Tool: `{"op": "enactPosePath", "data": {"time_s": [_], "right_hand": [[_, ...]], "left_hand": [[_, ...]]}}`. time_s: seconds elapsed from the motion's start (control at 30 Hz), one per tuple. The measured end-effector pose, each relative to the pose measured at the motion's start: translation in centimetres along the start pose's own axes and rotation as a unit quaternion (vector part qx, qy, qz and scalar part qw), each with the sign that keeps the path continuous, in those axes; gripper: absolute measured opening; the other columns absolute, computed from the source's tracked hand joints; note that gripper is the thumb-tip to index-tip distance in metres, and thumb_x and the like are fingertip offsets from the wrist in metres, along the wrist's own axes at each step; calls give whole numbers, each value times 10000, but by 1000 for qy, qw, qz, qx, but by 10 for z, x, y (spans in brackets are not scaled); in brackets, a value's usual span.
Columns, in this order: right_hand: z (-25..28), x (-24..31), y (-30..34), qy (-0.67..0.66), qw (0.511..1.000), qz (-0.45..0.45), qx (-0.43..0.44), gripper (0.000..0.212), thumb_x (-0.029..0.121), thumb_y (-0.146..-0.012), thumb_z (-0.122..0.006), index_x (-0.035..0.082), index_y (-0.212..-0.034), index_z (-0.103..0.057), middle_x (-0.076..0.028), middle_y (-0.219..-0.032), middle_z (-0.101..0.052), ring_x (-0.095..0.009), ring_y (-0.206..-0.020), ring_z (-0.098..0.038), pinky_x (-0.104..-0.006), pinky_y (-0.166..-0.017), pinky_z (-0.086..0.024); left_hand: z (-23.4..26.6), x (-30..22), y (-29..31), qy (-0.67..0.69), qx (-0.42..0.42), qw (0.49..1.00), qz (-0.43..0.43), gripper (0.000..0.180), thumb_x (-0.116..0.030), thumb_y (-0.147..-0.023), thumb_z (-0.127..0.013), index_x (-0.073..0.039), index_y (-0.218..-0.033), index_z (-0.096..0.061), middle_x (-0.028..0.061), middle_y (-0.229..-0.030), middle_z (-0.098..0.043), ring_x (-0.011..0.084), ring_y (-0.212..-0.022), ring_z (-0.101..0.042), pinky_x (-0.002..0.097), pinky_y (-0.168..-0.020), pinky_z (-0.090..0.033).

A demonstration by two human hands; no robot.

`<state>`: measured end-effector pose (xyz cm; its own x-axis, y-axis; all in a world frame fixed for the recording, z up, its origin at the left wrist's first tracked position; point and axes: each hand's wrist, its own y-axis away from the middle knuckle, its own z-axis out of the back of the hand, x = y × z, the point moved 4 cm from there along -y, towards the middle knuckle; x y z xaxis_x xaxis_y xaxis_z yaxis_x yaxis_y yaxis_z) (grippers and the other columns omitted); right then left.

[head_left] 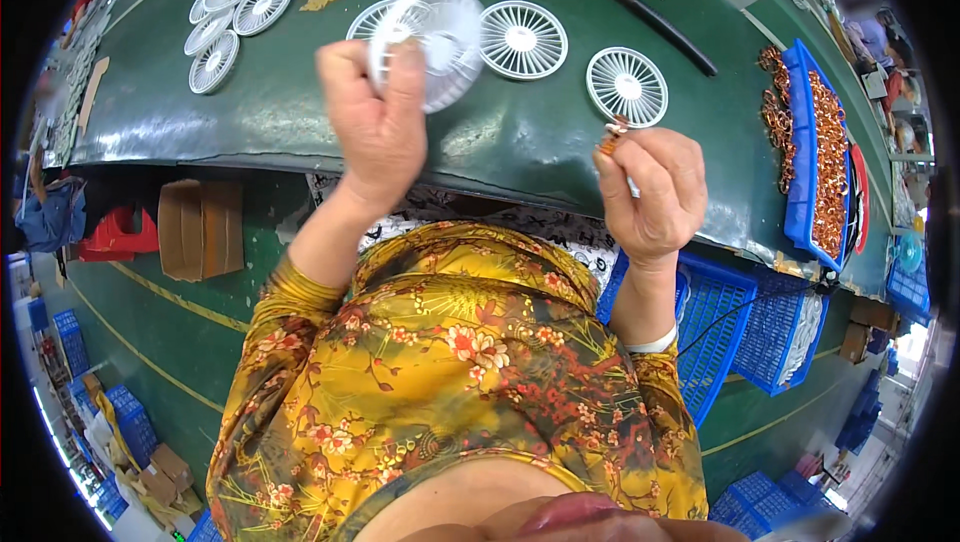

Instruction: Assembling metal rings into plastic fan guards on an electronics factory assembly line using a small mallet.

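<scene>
My left hand (378,122) is closed on the rim of a white round grille (440,47), raised above the green table and smeared by motion. In my right hand (655,192) a small copper-coloured metal piece (608,142) is pinched between the fingertips; part of it is hidden by them. Just beyond that hand a spoked white grille (627,88) lies flat on the table. Another grille (523,39) rests to the right of the held one, and one more (368,18) is partly covered behind it.
A mallet (640,12) with a yellow head and black handle lies at the far right. Blue tray (803,152) at the right edge holds many copper-coloured pieces, with more spilled beside it. Several grilles (214,62) lie at the far left. Blue crates (720,327) and a cardboard box (200,229) stand below.
</scene>
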<state>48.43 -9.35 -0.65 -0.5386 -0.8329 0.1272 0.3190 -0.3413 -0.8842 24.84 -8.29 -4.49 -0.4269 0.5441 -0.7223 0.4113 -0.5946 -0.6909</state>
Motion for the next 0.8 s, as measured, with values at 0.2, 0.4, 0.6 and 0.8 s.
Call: {"op": "enactPosePath", "data": {"time_s": [0.2, 0.4, 0.6, 0.8], "right_hand": [[-25, 17, -11, -47, 999, 24, 5, 260, 86, -595, -817, 87, -796, -652, -20, -788, -604, -200, -682, -588, -309, -571, -472], [-46, 16, -13, -34, 998, -22, 56, 209, 64, -674, -761, 81, -832, -625, -30, -807, -611, -212, -698, -578, -314, -614, -470], [-52, 12, -10, -50, 976, -66, 199, 167, 66, -723, -717, 69, -840, -598, -55, -827, -588, -230, -733, -570, -331, -621, -458], [-51, 13, 2, -53, 986, -149, 45, 268, 126, -695, -761, 67, -927, -639, -56, -937, -634, -259, -884, -592, -379, -780, -459]], "left_hand": [[-34, -14, 26, 222, 115, 942, 224, 273, -221, -994, -507, 5, -1138, -453, 43, -968, -554, 67, -872, -507, 223, -767, -451], [-39, -19, 36, 196, 158, 947, 198, 263, -209, -989, -515, -4, -1151, -484, 19, -918, -565, 64, -822, -497, 222, -719, -444], [-36, -18, 37, 102, 197, 961, 167, 278, -199, -984, -522, -14, -1185, -474, 50, -870, -605, 80, -763, -541, 249, -652, -470], [-38, -20, 34, 164, 203, 945, 195, 290, -188, -989, -507, -14, -1216, -456, 43, -931, -602, 82, -812, -553, 242, -695, -480]]}}
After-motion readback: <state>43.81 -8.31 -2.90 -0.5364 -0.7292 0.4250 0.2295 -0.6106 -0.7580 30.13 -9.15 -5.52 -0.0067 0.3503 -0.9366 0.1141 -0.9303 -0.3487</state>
